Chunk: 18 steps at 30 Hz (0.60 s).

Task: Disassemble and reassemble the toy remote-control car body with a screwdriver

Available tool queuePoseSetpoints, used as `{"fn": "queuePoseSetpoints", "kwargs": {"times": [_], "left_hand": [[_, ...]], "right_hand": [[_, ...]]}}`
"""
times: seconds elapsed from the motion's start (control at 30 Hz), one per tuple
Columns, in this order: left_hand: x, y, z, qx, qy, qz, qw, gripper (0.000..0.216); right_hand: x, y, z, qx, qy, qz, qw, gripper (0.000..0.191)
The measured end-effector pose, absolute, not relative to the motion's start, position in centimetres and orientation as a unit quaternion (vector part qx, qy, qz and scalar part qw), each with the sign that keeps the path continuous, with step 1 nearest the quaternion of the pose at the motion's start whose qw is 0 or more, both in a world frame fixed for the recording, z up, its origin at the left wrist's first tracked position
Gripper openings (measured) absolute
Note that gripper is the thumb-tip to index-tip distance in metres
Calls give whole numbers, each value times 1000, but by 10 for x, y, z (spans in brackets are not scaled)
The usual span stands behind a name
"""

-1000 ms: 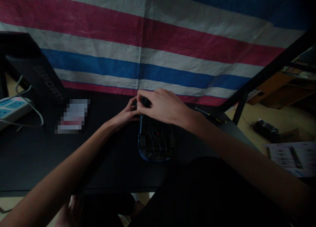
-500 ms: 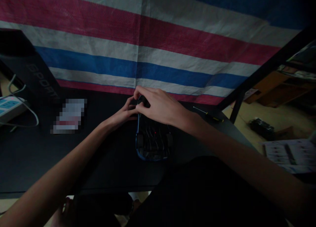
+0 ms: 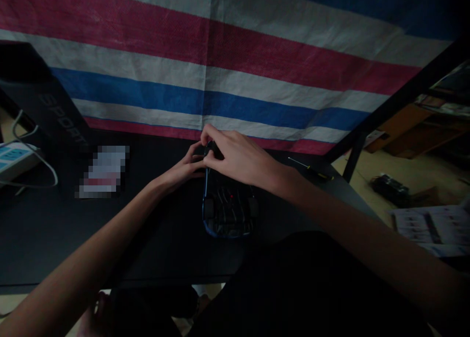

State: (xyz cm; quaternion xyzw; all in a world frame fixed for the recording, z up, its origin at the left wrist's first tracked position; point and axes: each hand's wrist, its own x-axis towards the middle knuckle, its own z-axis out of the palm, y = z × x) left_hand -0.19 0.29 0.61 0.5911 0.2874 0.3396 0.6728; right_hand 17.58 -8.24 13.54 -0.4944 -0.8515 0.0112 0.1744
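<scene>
A dark blue toy car [image 3: 229,210] lies upside down on the black table, its underside and near wheels facing up. My right hand [image 3: 242,156] reaches over its far end, thumb and forefinger curled round the black wheel [image 3: 210,148] at the far left corner. Against the car's left side, my left hand [image 3: 185,168] rests with its fingers on the edge by that same wheel. Its fingertips are partly hidden. On the table to the right lies a screwdriver [image 3: 312,170] with a black and yellow handle.
A striped tarp [image 3: 238,73] hangs behind the black table [image 3: 157,249]. On the left are a dark box marked SPORT [image 3: 60,112], a white power strip [image 3: 16,158] with a cable, and a blurred-out item [image 3: 105,170]. Printed sheets [image 3: 433,227] lie at the right.
Both hands keep their hold at the same corner of the toy car. The view has shifted very slightly; nothing else visibly moves.
</scene>
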Motion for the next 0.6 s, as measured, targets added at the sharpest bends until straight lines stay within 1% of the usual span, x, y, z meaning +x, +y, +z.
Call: {"fn": "queuePoseSetpoints", "kwargs": {"times": [0.1,0.17,0.37,0.43,0.47,0.6], "left_hand": [[-2,3,5,591,284,339,674,85],[-1,3,6,587,286,339,677,87],[1,1,10,584,293,338,677,88],[1,2,9,579,289,338,683,90],[1,2,8,579,288,338,684,90],[0,3,6,588,289,342,674,83]], "right_hand": [[175,-81,135,-520,-836,3,173,21],[176,-80,133,-541,-825,-9,163,24],[180,-77,131,-522,-832,-9,190,18],[180,-78,132,-534,-826,-19,179,25],[180,-78,132,-535,-826,-13,175,27],[178,-80,133,-500,-843,36,195,24]]}}
